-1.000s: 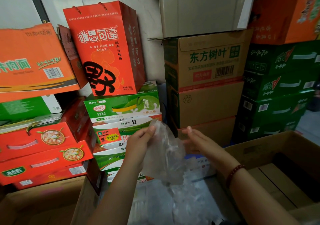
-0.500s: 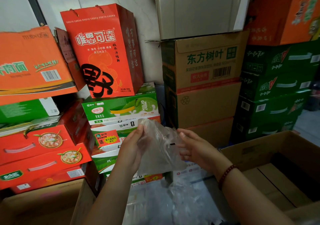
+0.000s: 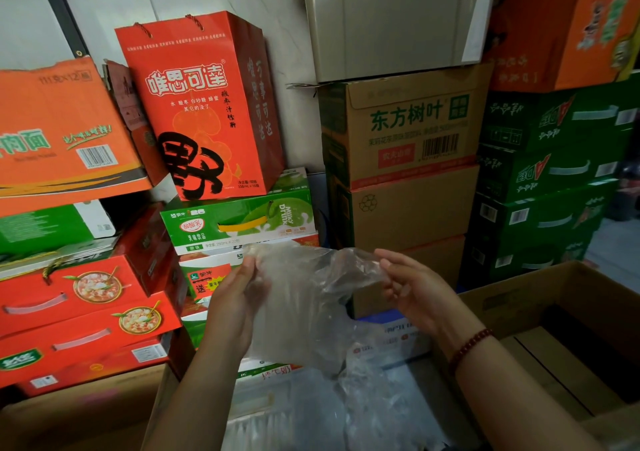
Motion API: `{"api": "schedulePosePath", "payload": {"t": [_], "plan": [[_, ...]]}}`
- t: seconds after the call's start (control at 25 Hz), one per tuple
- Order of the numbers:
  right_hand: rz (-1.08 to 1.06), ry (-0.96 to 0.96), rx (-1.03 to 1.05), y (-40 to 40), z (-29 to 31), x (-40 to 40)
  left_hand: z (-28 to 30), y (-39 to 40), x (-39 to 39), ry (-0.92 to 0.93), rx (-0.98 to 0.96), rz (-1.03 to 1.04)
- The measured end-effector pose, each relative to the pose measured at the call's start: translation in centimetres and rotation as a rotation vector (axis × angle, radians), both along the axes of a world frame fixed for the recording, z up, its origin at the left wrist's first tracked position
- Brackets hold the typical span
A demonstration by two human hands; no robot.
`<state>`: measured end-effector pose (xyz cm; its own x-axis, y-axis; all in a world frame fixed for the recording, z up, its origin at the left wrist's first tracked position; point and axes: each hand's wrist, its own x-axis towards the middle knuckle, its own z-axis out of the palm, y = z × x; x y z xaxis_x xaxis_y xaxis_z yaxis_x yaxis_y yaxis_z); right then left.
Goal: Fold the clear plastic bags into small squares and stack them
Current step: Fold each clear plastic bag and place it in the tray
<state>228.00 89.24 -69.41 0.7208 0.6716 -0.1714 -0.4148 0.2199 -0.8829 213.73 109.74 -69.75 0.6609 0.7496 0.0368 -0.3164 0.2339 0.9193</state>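
While the open cardboard box (image 3: pixel 568 315) at the right shows only bare flaps inside, more crumpled clear plastic (image 3: pixel 374 405) lies heaped low between the arms. Held up in front of stacked drink cartons (image 3: pixel 239 222), the clear plastic bag (image 3: pixel 304 298) stretches between both hands: the left hand (image 3: pixel 235 298) pinches its left top corner, the right hand (image 3: pixel 412 287) pinches its right edge. Compared with half a second earlier, the hands are farther apart and the bag is spread wider.
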Motion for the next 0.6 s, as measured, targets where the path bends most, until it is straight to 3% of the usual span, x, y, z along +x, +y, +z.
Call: {"api": "schedulePosePath", "payload": {"t": [0.16, 0.24, 0.44, 0.6], "plan": [[-0.096, -0.175, -0.166, -0.71, -0.1, 0.68, 0.06, 0.23, -0.5, 0.041, -0.024, 0.168], [-0.131, -0.166, -0.15, -0.75, -0.06, 0.59, -0.03, 0.31, -0.59, 0.063, -0.005, 0.23], [-0.122, -0.322, -0.282, -0.83, 0.23, 0.15, -0.37, 0.15, -0.62, 0.156, 0.204, 0.418], [-0.089, -0.416, -0.391, -0.74, 0.53, -0.2, -0.26, 0.21, -0.53, 0.184, 0.217, 0.43]]}}
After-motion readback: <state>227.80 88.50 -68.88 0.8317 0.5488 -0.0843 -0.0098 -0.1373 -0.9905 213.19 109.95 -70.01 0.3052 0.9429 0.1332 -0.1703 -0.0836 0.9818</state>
